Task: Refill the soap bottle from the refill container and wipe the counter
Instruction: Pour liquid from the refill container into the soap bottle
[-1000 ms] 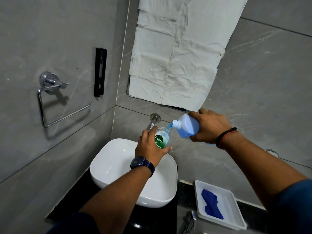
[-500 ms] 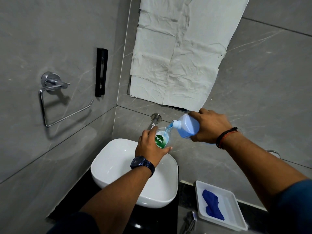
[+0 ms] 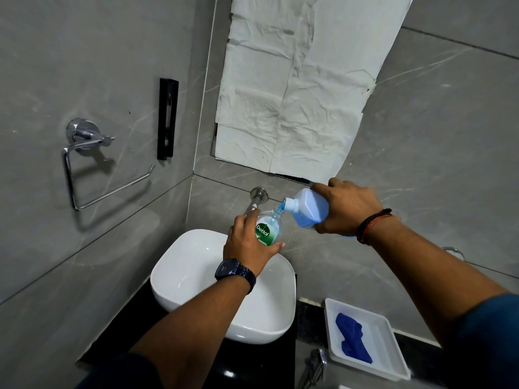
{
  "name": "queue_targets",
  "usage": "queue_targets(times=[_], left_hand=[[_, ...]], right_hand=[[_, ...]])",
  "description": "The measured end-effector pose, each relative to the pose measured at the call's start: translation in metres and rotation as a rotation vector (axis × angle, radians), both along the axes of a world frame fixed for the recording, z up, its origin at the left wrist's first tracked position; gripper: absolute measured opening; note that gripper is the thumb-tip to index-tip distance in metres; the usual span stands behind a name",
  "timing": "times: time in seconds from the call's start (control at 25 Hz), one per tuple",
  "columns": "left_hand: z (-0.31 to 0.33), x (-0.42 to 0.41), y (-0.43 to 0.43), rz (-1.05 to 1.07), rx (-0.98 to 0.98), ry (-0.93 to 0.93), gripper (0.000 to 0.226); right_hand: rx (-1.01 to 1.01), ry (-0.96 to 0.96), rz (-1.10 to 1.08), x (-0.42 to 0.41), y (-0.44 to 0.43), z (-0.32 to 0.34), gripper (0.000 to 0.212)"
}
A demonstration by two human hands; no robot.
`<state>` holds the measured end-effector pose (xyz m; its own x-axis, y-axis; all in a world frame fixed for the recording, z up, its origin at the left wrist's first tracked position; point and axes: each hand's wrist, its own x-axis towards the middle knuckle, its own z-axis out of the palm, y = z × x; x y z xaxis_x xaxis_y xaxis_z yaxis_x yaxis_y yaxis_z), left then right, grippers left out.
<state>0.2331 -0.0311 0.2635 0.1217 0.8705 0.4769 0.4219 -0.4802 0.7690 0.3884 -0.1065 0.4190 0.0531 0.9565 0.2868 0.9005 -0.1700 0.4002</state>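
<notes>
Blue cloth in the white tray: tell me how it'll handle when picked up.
The blue cloth lies crumpled, so it is probably floppy and would drape from the hand. It looks thin and likely light. The tray may shift if the cloth drags.

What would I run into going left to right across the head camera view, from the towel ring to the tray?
towel ring → black wall bracket → left hand → soap bottle → refill container → right hand → white tray

We count two hands (image 3: 248, 242), two bottles (image 3: 268, 230), one basin (image 3: 196, 265), one tray (image 3: 393, 357) at the counter's right edge, one cloth (image 3: 352, 342)
</notes>
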Motion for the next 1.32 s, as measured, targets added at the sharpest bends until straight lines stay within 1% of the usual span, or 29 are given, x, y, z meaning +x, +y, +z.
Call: queue_targets(times=[0.56, 1.0, 1.32], left_hand=[[0.002, -0.010, 0.004, 0.012, 0.003, -0.042, 0.092], [0.007, -0.020, 0.005, 0.021, -0.016, -0.065, 0.088], [0.010, -0.023, 0.003, 0.027, -0.034, -0.076, 0.090]], right_hand=[[0.008, 0.009, 0.032, -0.008, 0.010, 0.001, 0.074], [0.006, 0.003, 0.043, -0.015, 0.017, 0.006, 0.075], [0.012, -0.005, 0.046, -0.022, 0.018, 0.008, 0.076]])
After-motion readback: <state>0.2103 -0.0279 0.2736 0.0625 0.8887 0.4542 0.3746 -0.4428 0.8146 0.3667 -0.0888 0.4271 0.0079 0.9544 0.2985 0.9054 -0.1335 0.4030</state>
